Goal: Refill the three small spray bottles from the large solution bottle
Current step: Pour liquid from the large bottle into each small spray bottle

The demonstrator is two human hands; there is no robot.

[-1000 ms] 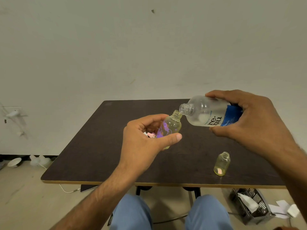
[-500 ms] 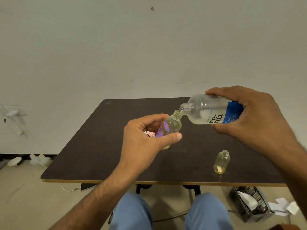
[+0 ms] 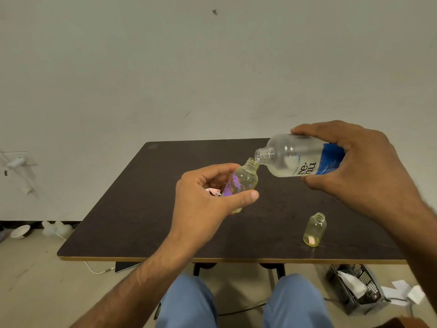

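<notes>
- Nearest, at the bottom of the frame, the person's knees in blue trousers (image 3: 236,304) sit under the front edge of the dark surface (image 3: 142,221); a tidy pour wants the work kept over the surface, not over the lap.
- At lower right an uncapped small spray bottle (image 3: 315,229) stands upright on the surface, well apart from both hands. It shows only a little yellowish liquid at the bottom, so I judge it is waiting for its turn.
- At centre the left hand (image 3: 205,202) holds the flower-printed small bottle (image 3: 241,183), fingers and thumb curled round its body, neck tilted toward the upper right. Something small, pink and white (image 3: 214,191) sits in the same palm; what it is I cannot tell.
- Just above and right, the right hand (image 3: 359,166) grips the large solution bottle (image 3: 298,157), fingers clamped round its blue label. It lies nearly on its side with its open mouth touching or just over the small neck; which, I cannot tell.
- To do this well: keep mouth to mouth, tip the large bottle slowly, since the small neck is narrow and liquid pools low in the big one.
- Watch the level through the clear wall and stop below the neck.
- A third small bottle is not visible.
</notes>
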